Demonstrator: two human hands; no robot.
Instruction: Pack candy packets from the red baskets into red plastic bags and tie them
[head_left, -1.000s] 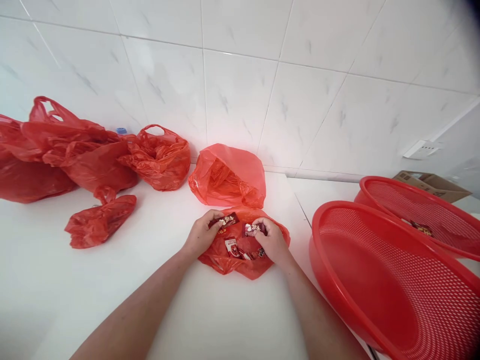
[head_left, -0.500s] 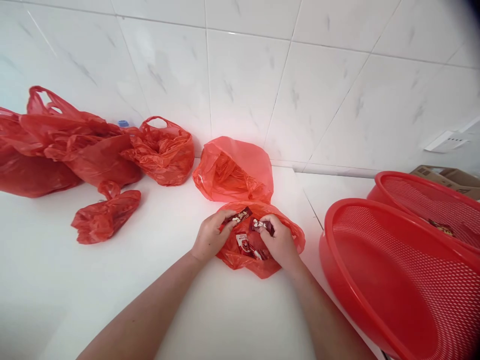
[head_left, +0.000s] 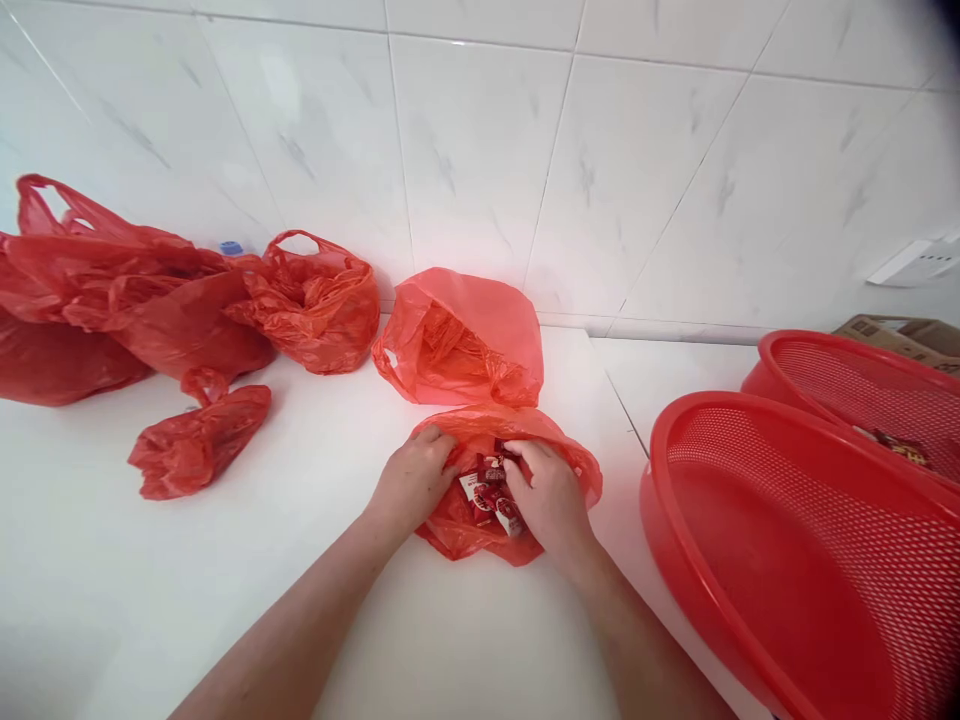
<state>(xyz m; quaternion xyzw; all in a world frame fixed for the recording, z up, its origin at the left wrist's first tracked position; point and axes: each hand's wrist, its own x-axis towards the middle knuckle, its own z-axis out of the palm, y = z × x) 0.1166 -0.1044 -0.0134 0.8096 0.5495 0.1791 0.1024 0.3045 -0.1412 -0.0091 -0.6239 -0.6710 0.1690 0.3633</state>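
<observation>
An open red plastic bag (head_left: 551, 425) lies in front of me, with several small wrapped snacks (head_left: 487, 498) in dark red and white packaging in it. My left hand (head_left: 416, 478) reaches over the bag's left side, fingers curled inward; what they hold, if anything, is hidden. At the bag's right side, my right hand (head_left: 551, 495) has its thumb and fingers closed around a dark red wrapped snack (head_left: 505, 453), partly covered by the fingers. Just behind stands another open red plastic bag (head_left: 480, 310), which looks crumpled inside.
Two red mesh baskets (head_left: 664, 480) stand at the right, the farther one with a small wrapped item (head_left: 904, 450) in it. Several filled red bags (head_left: 187, 325) line the wall at left; a small tied red bag (head_left: 199, 440) lies nearer. A cardboard box (head_left: 911, 335) sits back right.
Both hands have lowered into the bag. The dark wrapped snack that showed in my left hand is no longer seen there; more snacks lie bunched in the bag's middle. The view has shifted slightly.
</observation>
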